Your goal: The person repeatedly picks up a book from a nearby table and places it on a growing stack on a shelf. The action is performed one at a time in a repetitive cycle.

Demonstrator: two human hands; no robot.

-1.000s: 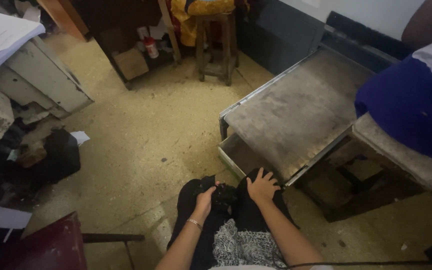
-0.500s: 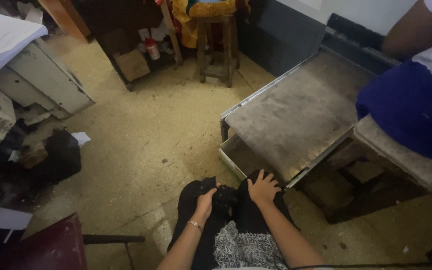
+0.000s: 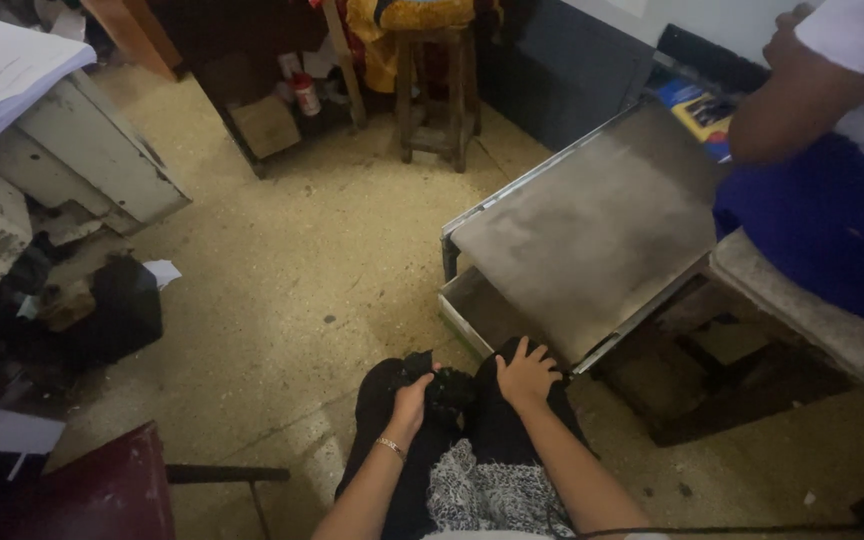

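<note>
Hands (image 3: 467, 385) rest in the person's lap much as they did a second ago; almost nothing about them has shifted, and the change lies mostly in the view, which has swung a little so that more of the seated co-worker (image 3: 832, 150) in white top and blue garment shows beyond the metal surface (image 3: 592, 230). The left hand (image 3: 412, 398) is curled around a small dark object (image 3: 444, 388) that sits on the knees, just short of the near corner of the metal surface; the object is too dark and small to name. The right hand (image 3: 527, 375) lies flat with fingers spread on the dark trouser leg, its fingertips just at the surface's near edge, gripping nothing. A thin bracelet (image 3: 389, 446) circles the left wrist.

Since the grip and the spread palm hold as before, the handling of the dark object looks paused or only slowly under way, not advanced.

Beyond the far side of the metal surface stands a wooden stool (image 3: 437, 95). Well to the left of the surface, across the speckled floor (image 3: 282, 280), lie a black bag (image 3: 117, 310), a grey cabinet (image 3: 92, 150) topped with a paper stack (image 3: 2, 70), and nearer, a dark red chair (image 3: 102, 490).
</note>
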